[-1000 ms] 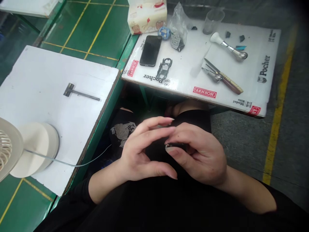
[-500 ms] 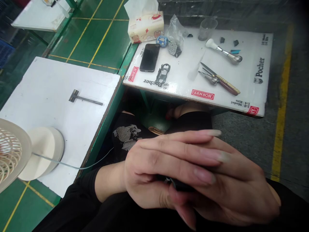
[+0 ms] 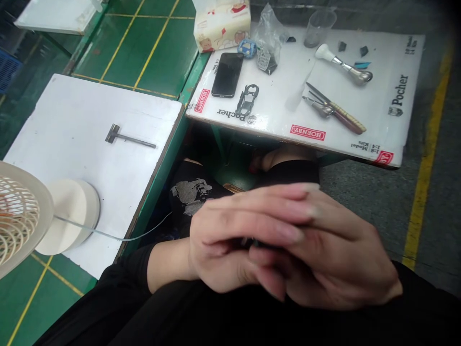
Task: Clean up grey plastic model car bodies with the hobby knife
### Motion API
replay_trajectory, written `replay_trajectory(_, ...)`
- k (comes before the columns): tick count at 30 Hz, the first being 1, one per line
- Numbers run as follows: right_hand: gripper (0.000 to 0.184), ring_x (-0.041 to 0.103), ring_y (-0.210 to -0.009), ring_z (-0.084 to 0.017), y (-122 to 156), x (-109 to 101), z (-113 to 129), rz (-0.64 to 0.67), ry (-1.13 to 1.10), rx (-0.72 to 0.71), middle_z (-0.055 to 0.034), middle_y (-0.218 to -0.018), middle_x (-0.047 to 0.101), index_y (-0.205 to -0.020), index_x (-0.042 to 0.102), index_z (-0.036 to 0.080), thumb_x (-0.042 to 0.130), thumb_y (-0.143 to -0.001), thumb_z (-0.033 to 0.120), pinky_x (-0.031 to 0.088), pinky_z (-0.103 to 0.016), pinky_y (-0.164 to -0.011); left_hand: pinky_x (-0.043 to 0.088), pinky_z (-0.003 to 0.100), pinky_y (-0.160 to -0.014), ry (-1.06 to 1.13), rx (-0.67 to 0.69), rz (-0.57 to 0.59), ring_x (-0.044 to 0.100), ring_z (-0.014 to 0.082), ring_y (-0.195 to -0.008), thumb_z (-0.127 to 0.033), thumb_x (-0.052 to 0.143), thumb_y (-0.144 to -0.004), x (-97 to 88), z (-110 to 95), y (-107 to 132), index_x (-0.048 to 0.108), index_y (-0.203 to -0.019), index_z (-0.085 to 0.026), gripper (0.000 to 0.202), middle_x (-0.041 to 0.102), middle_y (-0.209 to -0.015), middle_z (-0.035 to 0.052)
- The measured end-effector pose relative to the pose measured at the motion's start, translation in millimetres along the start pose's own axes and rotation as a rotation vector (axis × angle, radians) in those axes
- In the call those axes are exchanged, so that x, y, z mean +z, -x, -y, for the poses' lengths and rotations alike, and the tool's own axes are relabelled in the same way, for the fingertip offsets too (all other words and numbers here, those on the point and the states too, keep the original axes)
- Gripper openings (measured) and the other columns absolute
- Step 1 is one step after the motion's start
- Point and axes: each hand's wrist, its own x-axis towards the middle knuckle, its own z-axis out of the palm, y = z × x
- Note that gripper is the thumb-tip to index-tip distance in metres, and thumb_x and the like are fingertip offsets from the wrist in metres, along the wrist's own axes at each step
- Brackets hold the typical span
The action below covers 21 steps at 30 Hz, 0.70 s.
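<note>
Above my lap, my left hand (image 3: 230,235) and my right hand (image 3: 345,254) are closed together, the left fingers lying across the right ones. Between the palms a sliver of something dark shows, with a small shiny bit; nearly all of it is covered, so its kind cannot be told. Beyond the hands, on the printed board (image 3: 273,108), lie a black car-shaped frame (image 3: 247,102), a knife with a wrapped handle (image 3: 345,117) beside a metal-tipped tool (image 3: 320,108), and a white-and-metal handled tool (image 3: 344,65).
At the board's back stand a tissue box (image 3: 221,29), a small blue toy car (image 3: 247,48), a plastic bag (image 3: 267,43) and a clear cup (image 3: 320,29). A phone (image 3: 227,74) lies near them. On the left table are a T-shaped metal tool (image 3: 131,139) and a fan (image 3: 72,216) with a cord.
My clasped hands have shifted slightly up and left in view, the right fingers curling in more. The dark thing between them shows less. The camera view has moved a little.
</note>
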Motion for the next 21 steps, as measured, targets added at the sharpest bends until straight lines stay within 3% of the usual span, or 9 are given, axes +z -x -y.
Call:
replay_trajectory(2, 0.007, 0.089, -0.103, -0.02, -6.0, 4.2, -7.6, 0.009, -0.015, -0.079, -0.0034, -0.117, 0.091, -0.12, 0.089, 0.025, 0.09, -0.113, 0.024, 0.076, -0.029, -0.097, 0.07, 0.056, -0.133, -0.017, -0.079, 0.017, 0.082, 0.0388, -0.153, -0.044, 0.09, -0.113, -7.4, 1.4, 3.4, 0.083, -0.153, -0.028, 0.043, 0.089, -0.154, 0.0101)
replay_trajectory(5, 0.006, 0.089, -0.104, -0.022, -11.3, 10.8, -18.4, -0.022, -0.133, 0.025, -0.0046, -0.118, 0.092, -0.118, 0.089, 0.024, 0.084, -0.118, 0.028, 0.076, -0.034, -0.099, 0.065, 0.063, -0.137, -0.008, -0.204, -0.007, 0.078, 0.0418, -0.158, -0.046, 0.097, -0.106, -15.8, 2.7, 8.2, 0.08, -0.164, -0.033, 0.062, 0.084, -0.164, 0.0123)
replay_trajectory(7, 0.012, 0.088, -0.104, -0.022, -11.6, 14.3, -24.0, -0.011, -0.24, 0.117, -0.0031, -0.114, 0.092, -0.117, 0.089, 0.026, 0.08, -0.122, 0.033, 0.074, -0.035, -0.099, 0.067, 0.061, -0.136, 0.01, -0.27, -0.057, 0.079, 0.0404, -0.157, -0.041, 0.1, -0.104, -17.6, 2.2, 11.2, 0.083, -0.161, -0.032, 0.06, 0.083, -0.165, 0.0143)
replay_trajectory(12, 0.026, 0.085, -0.112, -0.021, -4.6, 19.5, -34.4, 0.033, -0.397, 0.269, -0.004, -0.122, 0.09, -0.124, 0.091, 0.029, 0.066, -0.129, 0.035, 0.071, -0.033, -0.1, 0.077, 0.05, -0.12, -0.069, -0.358, -0.218, 0.089, 0.0332, -0.14, -0.02, 0.094, -0.108, -13.3, -3.0, 14.1, 0.093, -0.14, -0.028, 0.033, 0.091, -0.149, 0.0129)
replay_trajectory(16, 0.026, 0.084, -0.124, -0.022, -1.4, 19.2, -39.3, 0.052, -0.313, 0.244, -0.004, -0.13, 0.089, -0.136, 0.089, 0.031, 0.065, -0.128, 0.029, 0.069, -0.034, -0.11, 0.077, 0.049, -0.117, -0.194, -0.351, -0.236, 0.091, 0.0321, -0.134, -0.019, 0.093, -0.108, -13.1, -7.3, 11.5, 0.094, -0.133, -0.026, 0.026, 0.093, -0.144, 0.0127)
replay_trajectory(21, 0.021, 0.085, -0.109, -0.02, -9.0, 11.0, -42.3, 0.061, -0.128, 0.147, -0.0046, -0.12, 0.087, -0.135, 0.086, 0.026, 0.072, -0.121, 0.021, 0.071, -0.031, -0.098, 0.075, 0.041, -0.114, -0.308, -0.311, -0.253, 0.09, 0.0271, -0.128, -0.018, 0.093, -0.108, -19.6, -5.6, 7.9, 0.093, -0.127, -0.024, 0.02, 0.093, -0.136, 0.012)
